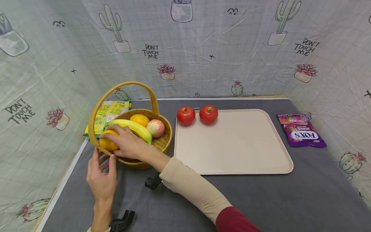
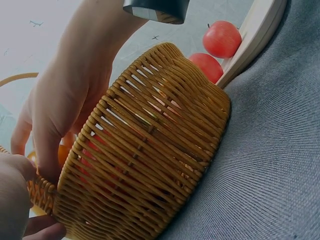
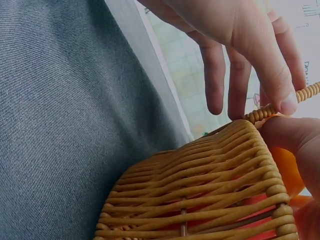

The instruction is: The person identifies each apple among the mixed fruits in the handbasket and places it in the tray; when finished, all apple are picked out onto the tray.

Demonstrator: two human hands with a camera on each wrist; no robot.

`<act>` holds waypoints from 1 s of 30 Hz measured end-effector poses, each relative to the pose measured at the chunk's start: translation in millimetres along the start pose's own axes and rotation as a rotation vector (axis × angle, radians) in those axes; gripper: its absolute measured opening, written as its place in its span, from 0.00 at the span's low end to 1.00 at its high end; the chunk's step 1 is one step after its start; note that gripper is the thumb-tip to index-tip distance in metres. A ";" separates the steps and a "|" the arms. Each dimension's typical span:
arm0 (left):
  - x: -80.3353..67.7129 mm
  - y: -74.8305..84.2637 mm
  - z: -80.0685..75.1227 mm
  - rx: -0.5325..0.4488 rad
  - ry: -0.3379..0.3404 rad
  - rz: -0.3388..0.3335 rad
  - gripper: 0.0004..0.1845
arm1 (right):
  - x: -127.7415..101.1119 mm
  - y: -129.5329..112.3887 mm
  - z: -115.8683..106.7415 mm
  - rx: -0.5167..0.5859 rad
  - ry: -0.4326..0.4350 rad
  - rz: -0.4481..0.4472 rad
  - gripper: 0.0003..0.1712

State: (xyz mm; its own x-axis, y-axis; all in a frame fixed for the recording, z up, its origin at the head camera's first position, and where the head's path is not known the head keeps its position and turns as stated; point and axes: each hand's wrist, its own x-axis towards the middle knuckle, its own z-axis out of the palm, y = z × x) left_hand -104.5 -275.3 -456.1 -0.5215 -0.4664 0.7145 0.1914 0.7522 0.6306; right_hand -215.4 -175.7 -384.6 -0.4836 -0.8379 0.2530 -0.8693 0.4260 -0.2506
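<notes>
On grey cloth (image 1: 261, 199) walled by cactus-print sheeting (image 1: 220, 48), right hand (image 1: 127, 141) grips orange (image 1: 108, 144), left hand (image 1: 101, 177) steadies basket (image 1: 162, 141), fingers relaxed.

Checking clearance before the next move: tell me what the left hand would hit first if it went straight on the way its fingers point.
Probably the wicker basket: the left hand points up at its near rim, fingertips already touching it, beside the right hand on an orange fruit.

Staged tabletop recording booth, not a lived-in room. Walled on three sides by crinkled plastic sheeting (image 1: 203, 48) printed with cacti and "DON'T TOUCH ME". Floored with a grey cloth-covered table (image 1: 261, 199). Dressed with tidy props: wicker fruit basket (image 1: 162, 141), beige tray (image 1: 232, 148), purple Fox's candy bag (image 1: 301, 130).
</notes>
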 end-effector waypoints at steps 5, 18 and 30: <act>-0.2 2.4 0.6 0.006 -0.012 -0.006 0.35 | -1.9 3.0 -0.9 0.003 0.023 -0.013 0.37; -1.2 -0.3 -3.6 0.015 -0.042 -0.026 0.34 | -12.8 9.8 -11.0 0.131 0.109 0.058 0.36; -0.1 0.9 -3.6 0.026 -0.044 -0.027 0.34 | -31.8 28.5 -24.0 0.231 0.181 0.145 0.36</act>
State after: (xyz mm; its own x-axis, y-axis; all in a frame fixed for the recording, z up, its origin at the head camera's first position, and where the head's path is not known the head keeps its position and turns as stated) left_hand -101.3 -276.2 -454.5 -0.5620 -0.4666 0.6830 0.1550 0.7517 0.6410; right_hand -227.2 -128.7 -377.4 -0.6289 -0.6913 0.3559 -0.7540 0.4305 -0.4962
